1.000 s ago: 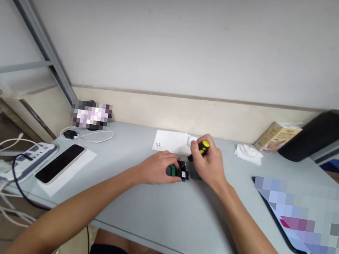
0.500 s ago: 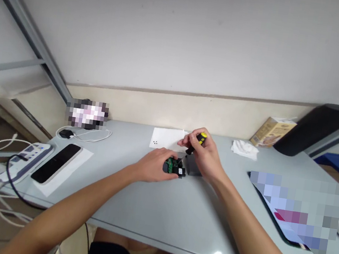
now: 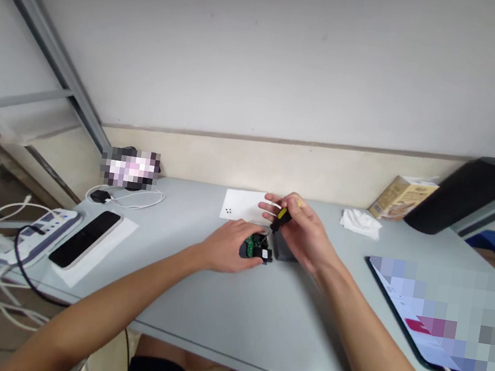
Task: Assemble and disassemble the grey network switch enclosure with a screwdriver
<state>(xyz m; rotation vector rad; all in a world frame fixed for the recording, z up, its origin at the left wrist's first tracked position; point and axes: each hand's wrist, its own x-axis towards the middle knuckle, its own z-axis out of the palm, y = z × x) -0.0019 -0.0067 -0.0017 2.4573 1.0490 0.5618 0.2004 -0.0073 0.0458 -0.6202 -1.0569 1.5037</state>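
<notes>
My left hand (image 3: 228, 246) grips a small black device with an exposed green circuit board (image 3: 251, 245), thumb along its near edge and fingers over the far side. In my right hand (image 3: 300, 224) is a black-and-yellow screwdriver (image 3: 282, 217), tilted with its shaft reaching down to the device. Whether the tip sits in a screw is too small to tell. Partly hidden behind my right hand, a dark grey flat piece (image 3: 283, 251) lies beside the device. Several tiny dark screw-like bits (image 3: 228, 210) rest on a white paper sheet (image 3: 245, 201) behind my hands.
On the left are a phone (image 3: 85, 239) on paper, a power strip (image 3: 42, 235) with tangled cables, and a charger (image 3: 99, 195). To the right lie a tablet (image 3: 413, 322), a crumpled tissue (image 3: 360, 223), a carton (image 3: 404, 198) and a black cylinder (image 3: 469, 194).
My right hand has turned its grip on the screwdriver, and the outer fingers are now more spread. The left hand still holds the device; the whole view has shifted slightly.
</notes>
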